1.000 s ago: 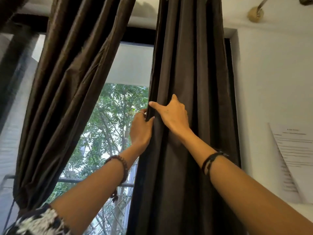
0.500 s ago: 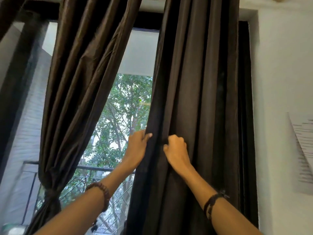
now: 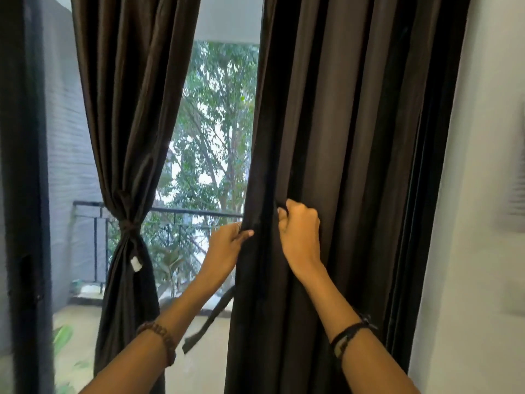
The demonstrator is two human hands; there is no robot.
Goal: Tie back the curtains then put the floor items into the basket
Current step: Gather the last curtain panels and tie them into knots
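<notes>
Far left: a dark door frame (image 3: 24,194), upright, with a grey ribbed wall (image 3: 71,172) beyond the glass. Left curtain (image 3: 130,109): dark brown, slight sheen, deep folds, cinched at mid-height by a tie (image 3: 129,224) of the same cloth; a small white tag (image 3: 136,264) hangs just below the knot. Behind it, a black metal railing (image 3: 187,213) and green trees (image 3: 216,123).

Left hand (image 3: 227,245): fingers curled round the inner edge of the right curtain (image 3: 355,166), thumb on the front face; clamped on the cloth. A brown beaded bracelet (image 3: 159,336) sits on that wrist. A loose dark strap (image 3: 210,319) hangs below this hand, beside the curtain edge; its upper end is hidden.

Right hand (image 3: 301,231): closed into a fist on a fold of the right curtain, just beside the left hand. A black cord band (image 3: 349,334) circles the wrist.

Right curtain: matte dark brown, long vertical pleats, hanging untied.

Far right: white wall (image 3: 477,223) with a blurred sheet (image 3: 515,194).

Change from half a second ago: both hands have slid lower down the curtain, and the right hand has tightened on the fold. The view has tilted down, bringing the left curtain's knot and the balcony floor into sight.
</notes>
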